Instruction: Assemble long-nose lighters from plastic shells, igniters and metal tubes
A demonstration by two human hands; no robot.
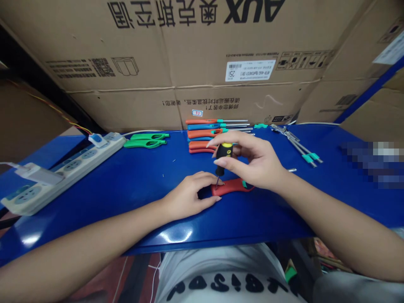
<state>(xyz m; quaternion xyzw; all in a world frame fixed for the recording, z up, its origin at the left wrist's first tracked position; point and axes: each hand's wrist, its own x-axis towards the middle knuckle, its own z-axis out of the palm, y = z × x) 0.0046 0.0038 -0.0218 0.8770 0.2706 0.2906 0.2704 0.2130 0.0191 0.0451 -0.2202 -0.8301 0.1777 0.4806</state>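
A red lighter handle (pixel 232 187) with a teal piece at its right end lies on the blue table in front of me. My left hand (pixel 192 193) grips its left end between thumb and fingers. In my right hand (pixel 252 160) is a black and yellow screwdriver (pixel 220 170), held upright with its tip down on the handle's left end. Any screw under the tip is too small to make out. Behind my right hand lies a row of finished-looking lighters (pixel 202 134) with orange, blue and red handles and metal tubes, partly covered by my fingers.
Green handle shells (pixel 147 144) lie left of the row, beside a white power strip (pixel 78 164) with plugs. Small teal parts (pixel 261 126) and metal tubes with teal ends (pixel 299 145) lie at the back right. A large cardboard box (pixel 202 71) stands behind the table.
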